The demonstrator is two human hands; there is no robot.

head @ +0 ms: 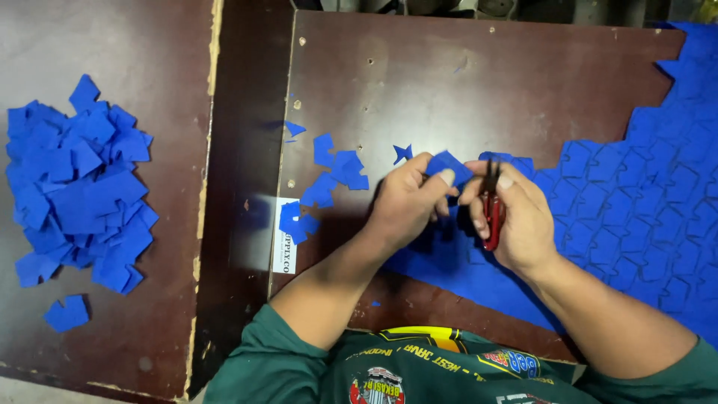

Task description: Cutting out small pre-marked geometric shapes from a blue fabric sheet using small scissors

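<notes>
Head view, looking straight down over my forearms at a dark brown surface (419,82). My left hand (407,206) has its grip closed on a small blue fabric piece (447,166), pinched between thumb and fingers just above the knuckles; the thumbnail shows on its lower edge. My right hand (516,221) has its grip wrapped around red-handled snips (491,209); the dark blades point up toward the blue piece, close beside it. I cannot tell whether the blade tips touch the fabric, since my fingers cover the handle and most of the joint.

A large blue fabric sheet (636,217), marked all over with repeated cut outlines, lies under and to the right of my right hand. It runs off the right edge and top right corner, so its full extent is not visible. Part of it is hidden beneath both hands and my right forearm.

Loose blue scraps (333,176) lie scattered just left of my left hand, one partly over a white label (284,251) at the board's edge. A heap of cut blue pieces (75,191) sits well apart on the lighter board at far left. My green shirt (389,374) is cut off at the bottom edge.
</notes>
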